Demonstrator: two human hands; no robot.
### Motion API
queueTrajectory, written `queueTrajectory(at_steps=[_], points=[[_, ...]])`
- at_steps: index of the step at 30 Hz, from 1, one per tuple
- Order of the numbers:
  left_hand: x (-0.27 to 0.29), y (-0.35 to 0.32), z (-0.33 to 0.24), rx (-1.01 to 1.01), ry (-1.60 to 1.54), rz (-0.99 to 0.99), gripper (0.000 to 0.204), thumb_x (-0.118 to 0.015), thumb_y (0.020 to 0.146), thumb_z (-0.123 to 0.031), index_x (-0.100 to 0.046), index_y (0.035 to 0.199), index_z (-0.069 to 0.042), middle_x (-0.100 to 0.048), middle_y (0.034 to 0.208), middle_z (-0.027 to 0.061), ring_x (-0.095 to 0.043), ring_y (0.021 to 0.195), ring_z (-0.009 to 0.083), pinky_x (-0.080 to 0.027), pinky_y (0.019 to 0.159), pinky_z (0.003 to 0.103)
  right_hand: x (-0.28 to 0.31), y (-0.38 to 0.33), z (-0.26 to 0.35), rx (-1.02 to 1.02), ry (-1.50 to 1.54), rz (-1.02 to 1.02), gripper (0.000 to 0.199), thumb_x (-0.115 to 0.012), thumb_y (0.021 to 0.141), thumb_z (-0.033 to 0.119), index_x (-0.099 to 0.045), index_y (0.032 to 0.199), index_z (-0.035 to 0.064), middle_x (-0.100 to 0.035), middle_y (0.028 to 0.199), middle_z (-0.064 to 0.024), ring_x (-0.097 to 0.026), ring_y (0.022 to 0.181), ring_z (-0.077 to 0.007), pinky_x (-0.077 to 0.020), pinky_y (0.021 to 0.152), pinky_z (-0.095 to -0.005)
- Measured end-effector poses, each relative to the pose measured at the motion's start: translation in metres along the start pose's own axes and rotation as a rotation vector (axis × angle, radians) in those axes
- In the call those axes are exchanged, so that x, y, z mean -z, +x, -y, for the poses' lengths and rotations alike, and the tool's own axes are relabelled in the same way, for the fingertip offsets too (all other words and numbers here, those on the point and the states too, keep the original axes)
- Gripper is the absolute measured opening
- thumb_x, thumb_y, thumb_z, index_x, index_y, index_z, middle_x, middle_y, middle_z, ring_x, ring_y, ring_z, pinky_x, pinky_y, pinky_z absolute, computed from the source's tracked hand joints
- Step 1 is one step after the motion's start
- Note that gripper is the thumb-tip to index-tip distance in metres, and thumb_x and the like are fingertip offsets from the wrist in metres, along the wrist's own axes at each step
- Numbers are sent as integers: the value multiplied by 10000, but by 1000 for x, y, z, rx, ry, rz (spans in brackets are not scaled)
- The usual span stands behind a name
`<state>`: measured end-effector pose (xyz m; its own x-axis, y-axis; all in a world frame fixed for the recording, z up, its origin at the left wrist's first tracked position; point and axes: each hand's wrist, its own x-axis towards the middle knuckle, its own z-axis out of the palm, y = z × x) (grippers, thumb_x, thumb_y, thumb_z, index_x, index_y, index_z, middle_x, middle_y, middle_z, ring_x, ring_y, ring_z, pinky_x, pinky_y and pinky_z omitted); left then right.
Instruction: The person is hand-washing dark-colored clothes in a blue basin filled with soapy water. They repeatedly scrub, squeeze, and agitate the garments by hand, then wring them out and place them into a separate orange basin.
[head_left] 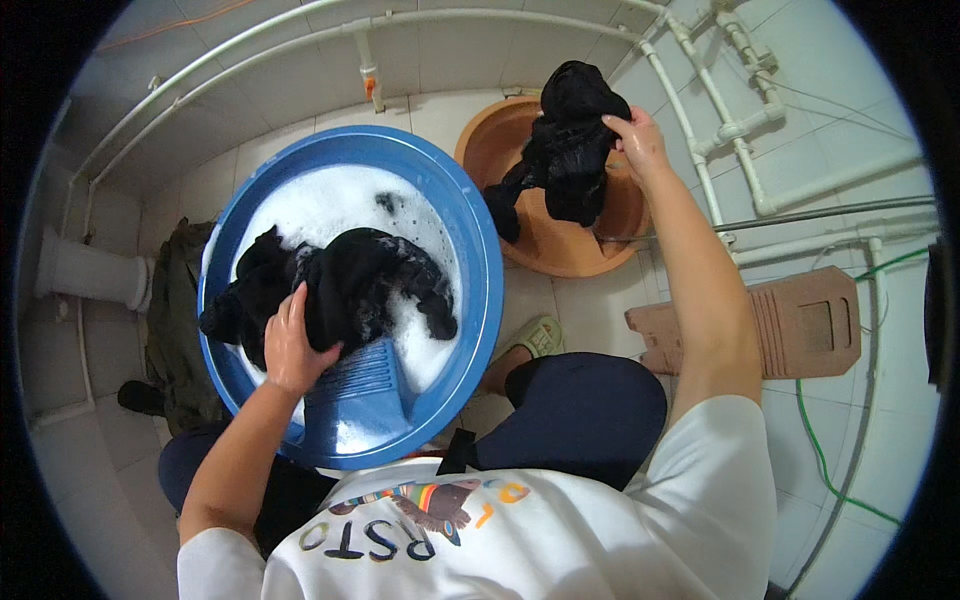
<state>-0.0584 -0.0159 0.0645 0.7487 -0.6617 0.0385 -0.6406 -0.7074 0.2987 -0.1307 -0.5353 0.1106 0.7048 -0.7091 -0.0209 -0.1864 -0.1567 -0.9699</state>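
A wet black cloth hangs from the right hand. The hand is closed tight on the top of it, with the fingers curled around a bunch of the cloth. The rest of the cloth droops down below the hand and to its left, over a brown tub that sits on the tiled floor. The low end of the cloth dangles inside the brown tub (I cannot tell if it touches the bottom).

The left hand is far from the right one, down and to the left. It presses on a second pile of black clothes, with the fingers bent over the near edge of the pile and gripping it. That pile lies in a big blue tub full of white soap foam. Just under the left hand, a blue washboard with ridges slopes up out of the foam, and the hand rests at its top.

To the left of the blue tub, a dark green cloth lies heaped on the floor. To the right of the right arm lies a brown plastic stool, tipped on its side. White pipes run along the wall above the right hand. A thin green hose curls over the floor, low on the right.
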Motion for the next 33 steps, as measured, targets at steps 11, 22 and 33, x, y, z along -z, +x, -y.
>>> queueTrajectory(at_steps=[11, 22, 33], points=[[7, 86, 15, 506, 15, 23, 946, -792, 579, -290, -258, 1345, -144, -456, 1230, 128, -488, 1108, 298, -428, 879, 411, -51, -106, 245, 622, 292, 214, 138, -544, 799, 63, -588, 919, 9, -614, 789, -30, -542, 628, -87, -434, 570, -206], [115, 16, 15, 429, -1794, 199, 844, -238, 796, -720, -243, 1375, -106, -278, 1383, 172, -294, 1249, 333, -224, 1011, 472, -221, -191, 191, 362, -111, 469, 302, -689, 670, 233, -623, 854, 3, -622, 714, -84, -546, 562, -146, -453, 533, -293], [44, -21, 23, 210, -406, -312, 865, -687, 620, -546, -360, 1317, -151, -258, 1352, 266, -296, 1229, 428, -310, 988, 447, -246, -220, 61, 387, -592, 638, 338, -602, 776, 332, -625, 1040, 122, -616, 932, -101, -602, 828, -237, -470, 738, -314]])
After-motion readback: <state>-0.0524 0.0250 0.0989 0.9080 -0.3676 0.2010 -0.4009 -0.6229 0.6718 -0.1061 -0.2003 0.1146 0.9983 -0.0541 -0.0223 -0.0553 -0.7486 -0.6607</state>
